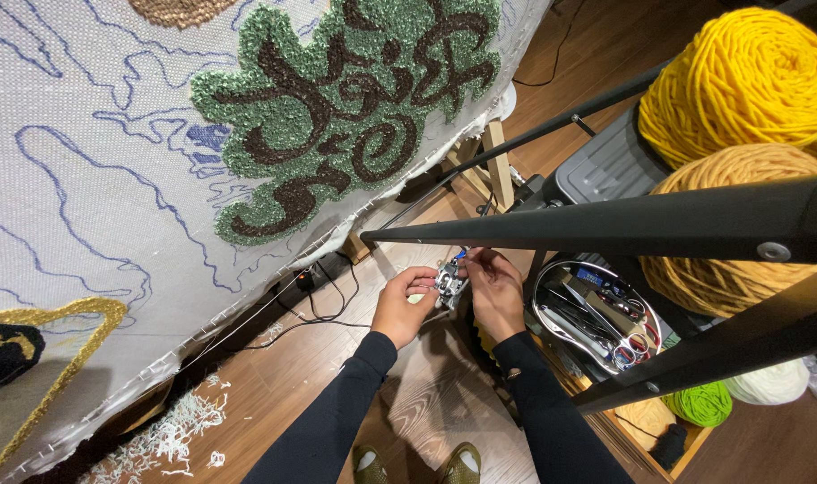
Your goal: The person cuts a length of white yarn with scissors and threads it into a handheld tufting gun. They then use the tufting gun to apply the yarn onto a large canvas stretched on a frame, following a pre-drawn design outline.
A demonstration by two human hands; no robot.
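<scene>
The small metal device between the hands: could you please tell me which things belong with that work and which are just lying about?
In hand:
small metal device
left hand
right hand

Lying about:
yellow yarn ball
round tin of scissors
tufted cloth
yarn scraps

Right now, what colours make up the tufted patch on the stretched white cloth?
The tufted patch is green with dark brown swirls, clearest in the head view.

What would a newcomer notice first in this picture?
The green-and-brown tufted patch on the white cloth fills the upper left. Big yellow yarn balls sit upper right. In the middle, the left hand and right hand hold a small metal part.
</scene>
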